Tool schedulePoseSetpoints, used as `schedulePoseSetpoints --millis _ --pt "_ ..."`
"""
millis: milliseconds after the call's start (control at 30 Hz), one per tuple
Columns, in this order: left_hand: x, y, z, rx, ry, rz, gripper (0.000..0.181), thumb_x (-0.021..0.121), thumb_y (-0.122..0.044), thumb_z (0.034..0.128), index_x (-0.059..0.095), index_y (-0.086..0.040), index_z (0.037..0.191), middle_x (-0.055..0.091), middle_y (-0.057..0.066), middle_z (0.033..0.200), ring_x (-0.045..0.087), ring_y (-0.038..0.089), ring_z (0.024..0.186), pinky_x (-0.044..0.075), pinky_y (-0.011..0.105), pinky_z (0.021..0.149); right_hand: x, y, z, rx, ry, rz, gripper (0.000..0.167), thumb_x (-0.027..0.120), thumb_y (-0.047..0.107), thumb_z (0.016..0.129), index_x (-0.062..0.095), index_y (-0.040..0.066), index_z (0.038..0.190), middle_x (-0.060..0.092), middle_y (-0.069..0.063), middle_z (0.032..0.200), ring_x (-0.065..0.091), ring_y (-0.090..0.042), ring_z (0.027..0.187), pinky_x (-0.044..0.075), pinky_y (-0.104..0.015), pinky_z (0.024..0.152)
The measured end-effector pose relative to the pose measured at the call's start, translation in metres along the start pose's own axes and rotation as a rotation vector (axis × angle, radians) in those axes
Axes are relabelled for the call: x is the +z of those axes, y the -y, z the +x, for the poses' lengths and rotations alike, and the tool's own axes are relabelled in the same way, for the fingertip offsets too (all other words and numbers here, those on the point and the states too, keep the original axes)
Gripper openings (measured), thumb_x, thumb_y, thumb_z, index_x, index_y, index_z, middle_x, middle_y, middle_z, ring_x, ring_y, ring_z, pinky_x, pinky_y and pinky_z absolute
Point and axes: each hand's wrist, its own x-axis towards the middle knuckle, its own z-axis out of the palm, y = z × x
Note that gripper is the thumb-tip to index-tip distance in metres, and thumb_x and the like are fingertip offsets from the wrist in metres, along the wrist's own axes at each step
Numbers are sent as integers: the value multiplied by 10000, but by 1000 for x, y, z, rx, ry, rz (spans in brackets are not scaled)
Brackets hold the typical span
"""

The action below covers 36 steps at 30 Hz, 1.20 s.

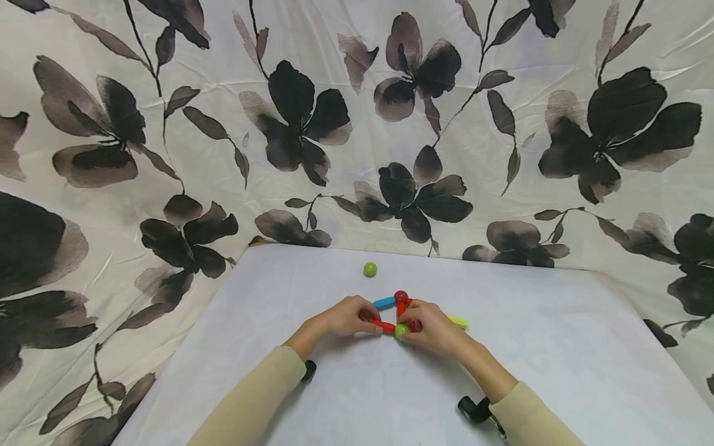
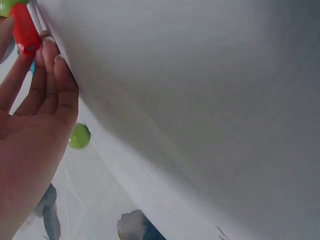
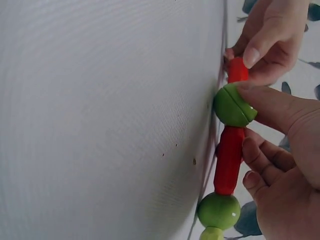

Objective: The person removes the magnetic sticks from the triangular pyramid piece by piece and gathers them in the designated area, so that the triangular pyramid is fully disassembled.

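My left hand (image 1: pixel 352 317) pinches a red rod (image 1: pixel 383 326), whose other end meets a green ball (image 1: pixel 401 331). My right hand (image 1: pixel 432 328) holds that green ball (image 3: pixel 234 105) with the thumb on it. In the right wrist view a second red rod (image 3: pixel 229 160) joins it to another green ball (image 3: pixel 219 211). Behind the hands, a blue rod (image 1: pixel 384 303) runs to a red ball (image 1: pixel 401 297), with a red rod (image 1: pixel 401 308) below it. A yellow-green rod (image 1: pixel 458 321) sticks out right of my right hand.
A loose green ball (image 1: pixel 370 269) lies near the back edge of the white table (image 1: pixel 535 347). Behind the table hangs a floral cloth (image 1: pixel 346 204). Black straps or devices (image 1: pixel 474 409) are at both wrists.
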Motion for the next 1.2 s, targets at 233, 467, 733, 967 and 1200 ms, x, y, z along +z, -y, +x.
schedulePoseSetpoints --millis 233,467,733,967,1200 --pt "0 -1 1 -27 -12 10 158 802 -240 907 777 -103 982 661 -64 794 558 91 762 466 244 706 -1 0 1 6 10 5 209 814 117 875 776 68 1075 657 -25 1030 571 -189 947 512 -321 835" --pt "0 -1 0 -24 -18 -1 132 808 -222 899 787 -104 954 666 -71 767 552 76 737 459 229 684 -1 -1 2 9 10 6 203 818 124 874 777 75 1067 649 0 1019 568 -175 940 517 -322 834" --pt "0 -2 1 -32 -24 -20 127 811 -207 896 792 -91 943 691 -61 772 564 80 730 467 234 685 -1 0 1 3 9 9 193 818 122 874 779 82 1058 647 -4 1010 566 -180 936 510 -312 828" --pt "0 -6 1 -59 -49 3 115 801 -207 905 788 -93 899 698 -54 766 557 86 732 454 244 692 -2 1 1 -4 2 17 188 818 98 870 778 70 1052 655 -22 1014 578 -199 947 520 -314 827" --pt "0 -7 -1 -88 -68 -7 112 809 -208 899 783 -99 886 695 -46 765 549 102 728 447 257 685 -2 0 -1 3 7 12 201 823 114 870 781 73 1062 649 -17 1005 572 -197 944 520 -300 814"
